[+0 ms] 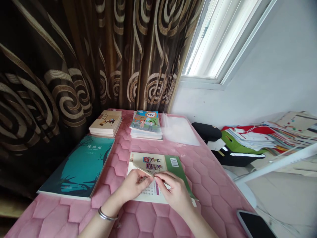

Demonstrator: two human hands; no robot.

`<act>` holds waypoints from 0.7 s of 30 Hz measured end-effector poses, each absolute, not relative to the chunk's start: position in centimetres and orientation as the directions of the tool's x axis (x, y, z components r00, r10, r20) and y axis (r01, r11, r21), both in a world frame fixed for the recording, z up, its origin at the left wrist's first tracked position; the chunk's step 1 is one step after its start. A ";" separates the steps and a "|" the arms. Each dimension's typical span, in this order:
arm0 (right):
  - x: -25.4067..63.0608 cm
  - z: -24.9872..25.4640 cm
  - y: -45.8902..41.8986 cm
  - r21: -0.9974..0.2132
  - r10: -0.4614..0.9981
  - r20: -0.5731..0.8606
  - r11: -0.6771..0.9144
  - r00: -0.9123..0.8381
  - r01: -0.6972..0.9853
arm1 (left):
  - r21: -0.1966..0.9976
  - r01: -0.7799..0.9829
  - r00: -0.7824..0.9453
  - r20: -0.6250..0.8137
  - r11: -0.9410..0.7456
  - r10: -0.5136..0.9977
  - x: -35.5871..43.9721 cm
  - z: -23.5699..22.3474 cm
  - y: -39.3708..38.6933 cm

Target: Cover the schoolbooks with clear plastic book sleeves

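The handling looks partway through: a pale flap [135, 165] of the pictured book [158, 167] is raised and gripped, but not yet flat against the rest. The teal book [81, 162], the stack of small tan books [107, 122] and the stack topped by a colourful textbook [145, 121] lie away from the hands; whether any of these have been dealt with, I cannot tell. Clear plastic sheets [182, 130] lie just right of the textbook stack.

The pictured book lies on the near middle of the bench [153, 223], directly under the hands and to the right of the teal book. Its side edges run away from the person, and its long axis seems to follow them, though the slanted view makes that uncertain. The green band [178, 169] runs along its right side, with the barcode [174, 162] towards the far right corner.

The left hand [138, 183] and right hand [174, 190] meet over the book, thumbs and fingertips close together, apparently pinching the flap between them.
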State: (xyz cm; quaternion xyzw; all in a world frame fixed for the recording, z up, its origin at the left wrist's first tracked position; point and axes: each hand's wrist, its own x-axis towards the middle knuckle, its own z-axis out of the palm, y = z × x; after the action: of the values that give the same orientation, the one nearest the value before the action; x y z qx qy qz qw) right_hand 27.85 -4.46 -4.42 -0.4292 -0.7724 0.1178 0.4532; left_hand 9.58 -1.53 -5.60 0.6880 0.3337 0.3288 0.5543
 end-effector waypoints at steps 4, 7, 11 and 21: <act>27.8 -4.4 -4.4 -0.578 0.771 0.602 0.599 -0.206 0.554 | 0.980 0.110 0.559 0.079 -0.168 0.825 9.6 -5.6 -1.5; 27.8 -4.4 -4.4 -0.574 0.773 0.602 0.595 -0.203 0.563 | 0.982 0.102 0.551 0.078 -0.160 0.831 9.5 -5.7 -1.5; 27.8 -4.3 -4.4 -0.566 0.767 0.609 0.598 -0.201 0.568 | 0.982 0.101 0.552 0.081 -0.163 0.830 9.6 -5.8 -1.6; 27.8 -4.5 -4.5 -0.442 0.683 0.695 0.653 -0.226 0.615 | 0.974 0.138 0.525 0.084 -0.182 0.847 9.7 -5.6 -1.6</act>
State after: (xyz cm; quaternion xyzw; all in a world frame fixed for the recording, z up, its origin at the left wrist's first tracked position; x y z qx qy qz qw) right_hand 27.75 -4.49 -4.52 -0.4151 -0.7820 0.0364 0.4635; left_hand 9.70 -1.58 -5.59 0.6929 0.3552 0.3333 0.5317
